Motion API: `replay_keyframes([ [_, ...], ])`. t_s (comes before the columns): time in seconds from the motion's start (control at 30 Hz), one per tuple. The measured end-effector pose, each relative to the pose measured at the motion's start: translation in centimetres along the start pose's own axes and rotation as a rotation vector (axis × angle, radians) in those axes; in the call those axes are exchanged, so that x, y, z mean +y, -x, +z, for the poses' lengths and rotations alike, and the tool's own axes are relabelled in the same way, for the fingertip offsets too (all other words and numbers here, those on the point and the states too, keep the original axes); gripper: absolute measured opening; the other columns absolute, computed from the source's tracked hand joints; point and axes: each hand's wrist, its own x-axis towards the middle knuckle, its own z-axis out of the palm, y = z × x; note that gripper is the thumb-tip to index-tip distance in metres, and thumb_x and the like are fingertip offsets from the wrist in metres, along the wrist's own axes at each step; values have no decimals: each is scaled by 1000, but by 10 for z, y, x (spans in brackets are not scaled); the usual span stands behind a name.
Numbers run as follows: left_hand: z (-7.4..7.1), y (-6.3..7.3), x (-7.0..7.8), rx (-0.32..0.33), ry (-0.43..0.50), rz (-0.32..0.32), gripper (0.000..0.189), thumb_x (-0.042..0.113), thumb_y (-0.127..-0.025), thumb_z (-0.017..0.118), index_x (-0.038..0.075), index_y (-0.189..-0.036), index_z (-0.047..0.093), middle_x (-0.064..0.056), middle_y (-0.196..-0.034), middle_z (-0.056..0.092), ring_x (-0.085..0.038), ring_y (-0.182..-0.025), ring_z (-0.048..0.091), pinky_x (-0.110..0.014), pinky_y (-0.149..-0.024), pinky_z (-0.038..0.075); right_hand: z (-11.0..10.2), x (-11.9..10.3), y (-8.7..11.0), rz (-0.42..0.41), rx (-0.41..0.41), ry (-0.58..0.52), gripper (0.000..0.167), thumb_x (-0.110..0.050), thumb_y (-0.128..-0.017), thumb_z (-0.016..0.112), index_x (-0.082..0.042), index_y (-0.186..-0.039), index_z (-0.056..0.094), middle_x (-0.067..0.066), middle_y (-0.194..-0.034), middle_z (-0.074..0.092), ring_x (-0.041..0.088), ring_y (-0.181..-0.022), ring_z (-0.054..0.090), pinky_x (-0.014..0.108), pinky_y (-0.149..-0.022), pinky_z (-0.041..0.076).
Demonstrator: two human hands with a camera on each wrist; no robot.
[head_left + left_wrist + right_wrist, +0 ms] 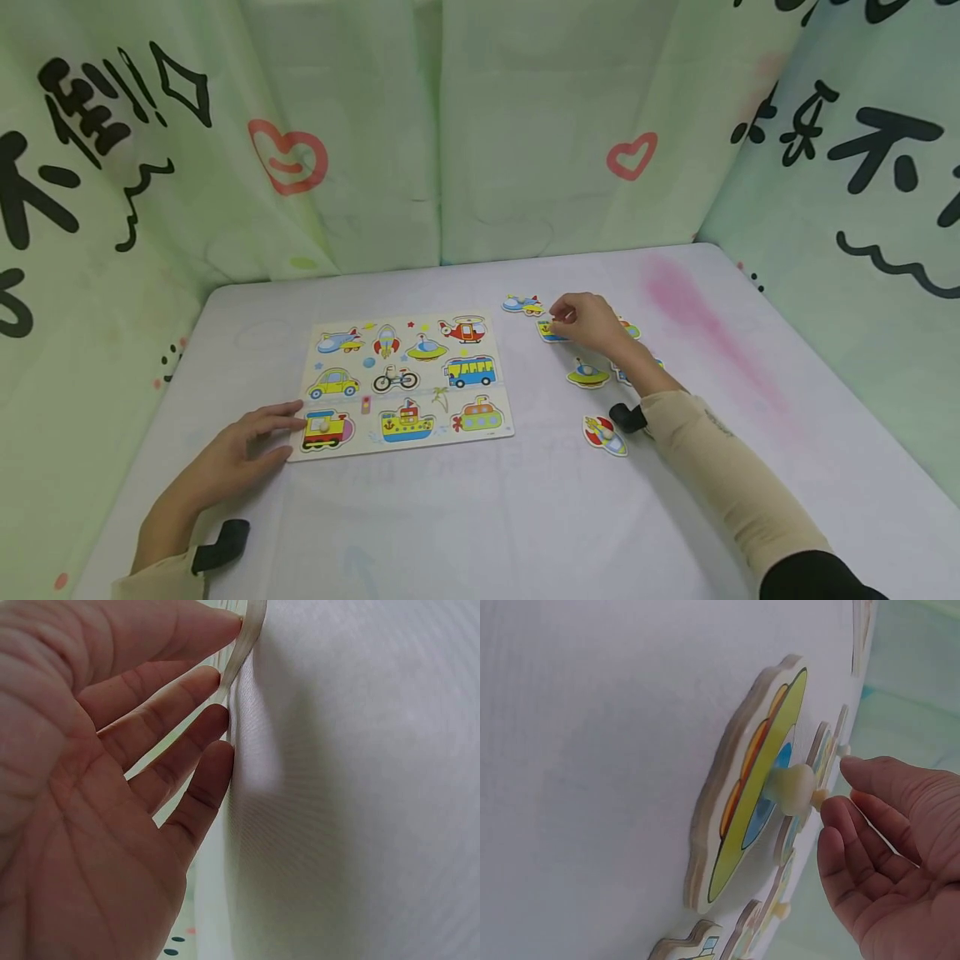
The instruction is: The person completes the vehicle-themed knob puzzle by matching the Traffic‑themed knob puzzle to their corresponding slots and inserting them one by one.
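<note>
A white picture puzzle board (405,400) lies on the table. My left hand (251,442) rests at its left edge, fingers extended; in the left wrist view the thumb and fingertips are at the board's edge (241,652). A train piece (327,430) sits at the board's lower left corner. My right hand (592,323) is over a blue-and-yellow puzzle piece (551,332), partly hidden by the fingers. In the right wrist view, the loosely bent fingers are close to small wooden knobs (820,799), a gap showing between thumb and fingers. A flying saucer piece (757,802) stands large in front.
Right of the board lie an airplane piece (523,305), a flying saucer piece (587,374) and a rocket piece (604,436). Other pieces are partly covered by the right forearm. Printed curtains (525,125) hang behind the white table (420,533).
</note>
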Motion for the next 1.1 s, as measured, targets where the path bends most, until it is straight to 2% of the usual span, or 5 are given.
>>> replay_keyframes([
  [0.3, 0, 1, -3, 23, 2, 32, 38, 3, -89, 77, 13, -125, 71, -16, -145, 58, 2, -134, 44, 3, -100, 20, 4, 5, -6, 11, -21, 12, 21, -6, -93, 69, 3, -112, 70, 19, -108, 70, 32, -99, 62, 45, -88, 52],
  [0.53, 0, 1, -2, 28, -20, 32, 38, 3, -88, 77, 14, -125, 71, -16, -145, 58, -21, -135, 49, 3, -100, 18, 6, 4, -7, 11, -12, 27, 16, -6, -96, 66, 3, -109, 71, 18, -107, 70, 32, -99, 62, 44, -88, 52],
  [0.77, 1, 3, -2, 25, -6, 32, 39, 4, -88, 78, 14, -125, 71, -17, -145, 58, -5, -135, 46, 3, -100, 19, 7, 5, -6, 15, -9, 22, 15, -6, -96, 65, 2, -108, 70, 17, -105, 70, 31, -97, 61, 44, -88, 51],
  [0.93, 1, 2, -1, 8, -14, 10, 38, 5, -89, 77, 15, -125, 71, -17, -146, 57, -32, -136, 48, 3, -100, 19, 7, 5, -3, 11, 7, -11, 15, -7, -97, 65, 2, -109, 70, 17, -105, 70, 31, -97, 62, 43, -86, 52],
  [1.1, 0, 0, 0, -2, -23, -3, 38, 5, -90, 76, 14, -126, 70, -16, -147, 56, -42, -135, 47, 2, -99, 18, 4, 2, 2, 13, 30, -91, 16, -8, -98, 66, 1, -110, 70, 18, -109, 70, 31, -98, 63, 42, -87, 54],
])
